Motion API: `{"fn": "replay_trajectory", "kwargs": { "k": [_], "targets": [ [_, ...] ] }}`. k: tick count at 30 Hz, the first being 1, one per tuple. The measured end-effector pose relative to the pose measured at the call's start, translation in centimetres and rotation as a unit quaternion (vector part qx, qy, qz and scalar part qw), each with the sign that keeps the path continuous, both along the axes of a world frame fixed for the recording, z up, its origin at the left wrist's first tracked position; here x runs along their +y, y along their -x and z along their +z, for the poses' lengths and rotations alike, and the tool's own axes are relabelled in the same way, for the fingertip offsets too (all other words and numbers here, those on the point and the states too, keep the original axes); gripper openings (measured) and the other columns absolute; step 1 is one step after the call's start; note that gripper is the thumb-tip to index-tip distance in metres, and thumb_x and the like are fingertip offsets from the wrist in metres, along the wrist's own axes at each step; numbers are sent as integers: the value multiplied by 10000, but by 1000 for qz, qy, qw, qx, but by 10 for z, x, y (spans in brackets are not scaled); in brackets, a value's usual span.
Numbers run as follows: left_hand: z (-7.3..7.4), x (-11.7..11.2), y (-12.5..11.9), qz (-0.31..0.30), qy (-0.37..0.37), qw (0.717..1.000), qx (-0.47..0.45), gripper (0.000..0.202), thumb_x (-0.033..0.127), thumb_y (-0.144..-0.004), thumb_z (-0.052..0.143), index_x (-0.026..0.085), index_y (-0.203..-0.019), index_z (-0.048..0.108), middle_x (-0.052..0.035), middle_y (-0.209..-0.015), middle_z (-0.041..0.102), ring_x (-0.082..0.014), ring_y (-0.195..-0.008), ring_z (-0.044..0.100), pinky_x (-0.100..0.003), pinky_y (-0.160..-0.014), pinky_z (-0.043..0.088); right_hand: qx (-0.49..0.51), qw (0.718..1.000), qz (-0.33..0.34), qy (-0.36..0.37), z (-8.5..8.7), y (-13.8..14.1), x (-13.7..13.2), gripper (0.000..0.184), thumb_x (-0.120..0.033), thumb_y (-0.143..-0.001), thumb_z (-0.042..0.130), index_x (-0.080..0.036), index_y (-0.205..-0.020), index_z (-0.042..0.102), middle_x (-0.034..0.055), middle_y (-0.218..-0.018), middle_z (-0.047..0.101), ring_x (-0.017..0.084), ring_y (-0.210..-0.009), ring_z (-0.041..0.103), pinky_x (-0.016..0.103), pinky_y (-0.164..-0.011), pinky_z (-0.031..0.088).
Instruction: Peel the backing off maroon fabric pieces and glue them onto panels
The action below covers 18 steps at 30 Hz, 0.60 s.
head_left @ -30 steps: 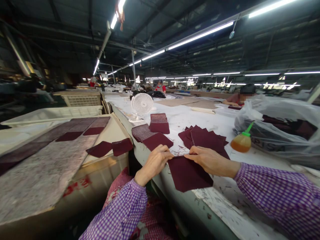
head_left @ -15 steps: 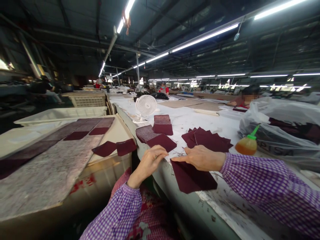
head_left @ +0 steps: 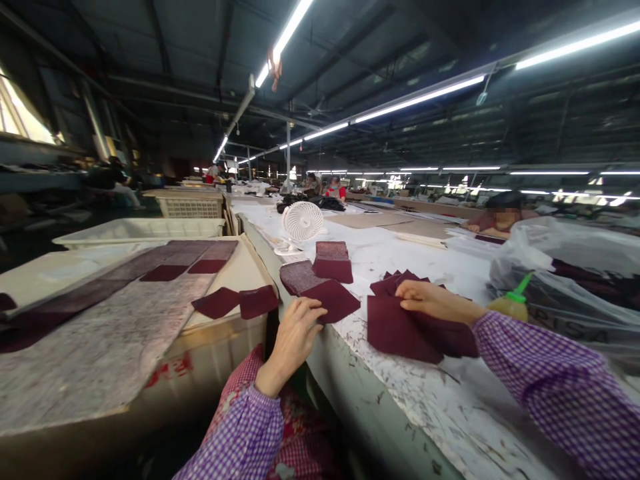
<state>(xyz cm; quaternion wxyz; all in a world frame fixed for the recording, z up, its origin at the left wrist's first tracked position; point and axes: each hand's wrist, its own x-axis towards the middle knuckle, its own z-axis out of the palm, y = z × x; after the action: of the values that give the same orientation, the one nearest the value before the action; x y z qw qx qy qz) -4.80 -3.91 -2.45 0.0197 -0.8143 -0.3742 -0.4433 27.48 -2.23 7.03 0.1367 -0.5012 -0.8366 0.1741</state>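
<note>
My right hand pinches the upper edge of a dark maroon fabric piece. That piece lies over part of a fanned pile of similar maroon pieces. At the table's near edge, my left hand has its fingers loosely bent and slightly apart. Its fingertips are at the left corner of another maroon piece; I cannot tell whether they touch it. Behind this piece are a speckled greyish-maroon piece and a small maroon stack.
A white fan stands farther back on the white-covered table. On the right are a squeeze bottle with a green nozzle and a clear plastic bag. Left, a bin bears cloth panels. A co-worker sits across the table.
My right hand has moved the maroon piece right and away from me, from the table edge onto the fanned pile. My left hand has shifted slightly left, beside the other maroon piece.
</note>
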Motion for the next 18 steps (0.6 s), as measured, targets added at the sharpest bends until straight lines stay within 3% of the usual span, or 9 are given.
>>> {"fn": "replay_trajectory", "kwargs": {
  "k": [2,5,7,10,12,14,18],
  "targets": [
    [-1,2,0,6,1,1000,-5,228,136,-817,580,206,-1029,627,-54,-1107,598,-216,-1051,473,-410,-928,424,-58,992,-101,-47,4,-24,8,263,-325,-806,488,-157,-999,546,64,-842,631,196,-771,599,331,-716,458],
    [0,8,-1,3,12,1000,-17,138,165,-830,578,209,-926,667,-49,-1048,624,-205,-1006,498,-385,-890,438,-203,943,-212,-154,7,-35,13,366,-263,-746,567,-151,-1094,578,157,-1043,621,290,-912,600,438,-803,441],
    [3,12,-3,0,26,999,-31,114,176,-839,570,207,-851,680,-44,-988,644,-192,-958,517,-364,-858,448,-218,937,-172,-210,5,-20,11,343,-262,-791,529,-157,-1111,593,168,-1114,605,305,-975,582,462,-839,429],
    [9,17,-7,-1,50,998,-49,117,173,-839,566,195,-820,679,-38,-936,657,-179,-909,529,-345,-829,453,-130,968,12,-215,0,31,5,283,-311,-882,442,-182,-1057,624,101,-1081,639,235,-1015,568,388,-905,416],
    [13,19,-9,2,59,997,-57,116,168,-837,563,190,-822,676,-36,-931,657,-178,-903,529,-341,-826,451,-90,973,93,-193,-6,72,3,292,-386,-862,501,-200,-1048,627,74,-1072,645,219,-996,574,362,-894,418],
    [17,20,-11,3,61,996,-59,112,165,-834,563,187,-827,673,-34,-929,657,-179,-902,530,-338,-825,448,-59,978,105,-171,-12,106,5,358,-420,-791,595,-201,-1075,609,70,-1043,644,215,-926,584,334,-811,437],
    [16,21,-7,3,69,996,-64,109,149,-829,560,180,-829,664,-33,-927,656,-176,-897,539,-331,-821,454,25,992,89,-83,-19,139,22,169,-309,-802,549,-182,-839,654,11,-738,636,156,-690,558,271,-664,393]
  ]
}}
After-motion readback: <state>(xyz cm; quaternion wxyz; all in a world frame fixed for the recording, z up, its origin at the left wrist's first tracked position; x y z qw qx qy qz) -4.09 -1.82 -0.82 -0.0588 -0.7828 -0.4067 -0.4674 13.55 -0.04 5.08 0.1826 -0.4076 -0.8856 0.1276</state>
